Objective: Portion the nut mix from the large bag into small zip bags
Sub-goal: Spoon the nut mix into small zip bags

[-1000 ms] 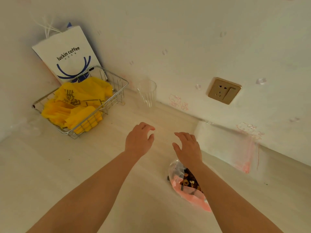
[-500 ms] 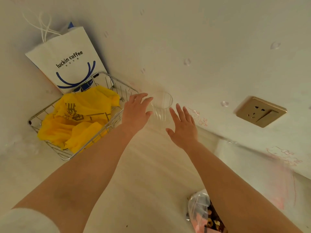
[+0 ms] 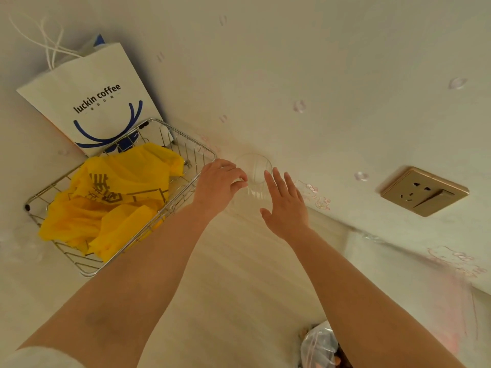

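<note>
Head view, left hand (image 3: 218, 185) fingers curled on clear round cup (image 3: 254, 172), right hand (image 3: 287, 207) fingers straight, apart.

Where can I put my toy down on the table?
Bare tabletop runs between the two forearms, from the clear cup down to the nut bag. Crowded at the left by the wire basket, and near the wall where both hands meet the cup.

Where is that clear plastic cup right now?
The clear cup stands at the back of the counter against the wall, just right of the wire basket, between the left hand and right hand.
</note>
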